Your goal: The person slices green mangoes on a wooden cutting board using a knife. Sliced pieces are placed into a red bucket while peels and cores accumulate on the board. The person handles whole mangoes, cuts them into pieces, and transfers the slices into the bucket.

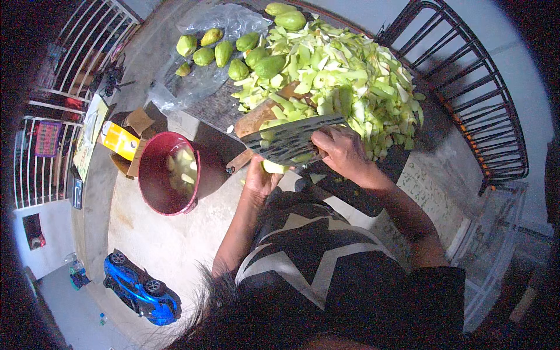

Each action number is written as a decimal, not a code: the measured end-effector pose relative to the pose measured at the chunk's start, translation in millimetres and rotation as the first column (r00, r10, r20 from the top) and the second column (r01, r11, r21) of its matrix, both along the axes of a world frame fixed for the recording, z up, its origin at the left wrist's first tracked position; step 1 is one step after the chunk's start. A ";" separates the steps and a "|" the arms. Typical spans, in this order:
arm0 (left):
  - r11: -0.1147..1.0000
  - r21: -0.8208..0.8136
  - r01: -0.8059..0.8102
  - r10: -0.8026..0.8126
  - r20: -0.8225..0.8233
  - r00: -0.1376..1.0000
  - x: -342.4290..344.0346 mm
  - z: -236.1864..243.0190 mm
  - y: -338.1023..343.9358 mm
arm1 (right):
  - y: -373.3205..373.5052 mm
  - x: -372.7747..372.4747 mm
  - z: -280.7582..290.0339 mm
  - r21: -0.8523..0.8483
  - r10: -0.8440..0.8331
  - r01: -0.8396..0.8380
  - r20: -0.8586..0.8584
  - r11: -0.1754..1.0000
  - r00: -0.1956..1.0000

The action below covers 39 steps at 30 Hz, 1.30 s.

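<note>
My right hand (335, 146) is closed round the right end of a broad, flat, dark-streaked metal tool (289, 135), probably a blade; its grip is hidden. My left hand (261, 178), just below it, holds a pale green piece of peeled fruit (273, 165) against the tool's underside. A wooden board (251, 122) lies beneath the tool. Beyond, a large heap of green and white peelings (356, 64) covers the work surface, with several whole green fruits (223, 53) on a clear plastic bag (186, 87) at the back left.
A red bucket (149, 172) of water and pale pieces stands left of my hands, beside an open cardboard box (144, 116) with a yellow pack. A blue toy car (140, 286) lies lower left. Black railings (461, 99) stand at the right, white window bars (49, 163) at the left.
</note>
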<state>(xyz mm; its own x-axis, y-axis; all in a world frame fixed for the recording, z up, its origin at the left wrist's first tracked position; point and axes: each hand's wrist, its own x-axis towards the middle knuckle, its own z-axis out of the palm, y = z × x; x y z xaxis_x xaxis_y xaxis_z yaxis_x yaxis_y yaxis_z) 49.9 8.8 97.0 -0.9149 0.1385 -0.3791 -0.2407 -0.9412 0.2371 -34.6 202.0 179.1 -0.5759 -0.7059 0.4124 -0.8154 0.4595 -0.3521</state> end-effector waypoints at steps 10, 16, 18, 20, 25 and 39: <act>0.994 -0.080 -0.080 0.078 -0.038 0.996 3.8 -0.9 1.6 | -4.1 2.4 3.4 -0.066 0.041 -0.042 -0.016 0.997 0.999; 0.880 -0.460 0.123 -0.258 -0.244 0.935 -4.9 49.2 -2.7 | 5.1 -23.1 -13.3 -0.006 -0.217 0.226 0.266 0.974 0.939; 0.833 -0.526 0.170 -0.318 -0.203 0.926 -3.2 56.8 -0.2 | 18.9 -29.6 -15.1 0.062 -0.311 0.309 0.333 0.949 0.890; 0.717 -0.697 -0.001 -0.234 -0.242 0.942 -8.8 66.0 6.2 | 25.0 -20.2 -6.2 0.036 -0.344 0.361 0.409 0.932 0.846; 0.318 -0.934 -0.163 -0.222 -0.241 0.945 -16.7 66.9 2.1 | 19.3 -2.5 21.5 -0.038 -0.106 0.111 0.120 0.993 0.987; -0.189 -0.891 -0.412 -0.031 -0.414 0.910 -25.2 46.4 3.2 | -14.5 16.9 27.1 0.119 -0.078 0.070 0.071 0.990 0.994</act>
<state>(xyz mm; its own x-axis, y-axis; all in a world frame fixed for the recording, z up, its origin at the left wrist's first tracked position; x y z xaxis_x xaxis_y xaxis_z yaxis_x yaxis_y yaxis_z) 24.7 12.0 143.5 -0.8700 -0.3702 0.3256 0.1569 0.4182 0.8947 -17.7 187.5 206.2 -0.6547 -0.7007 0.2834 -0.7507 0.5590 -0.3522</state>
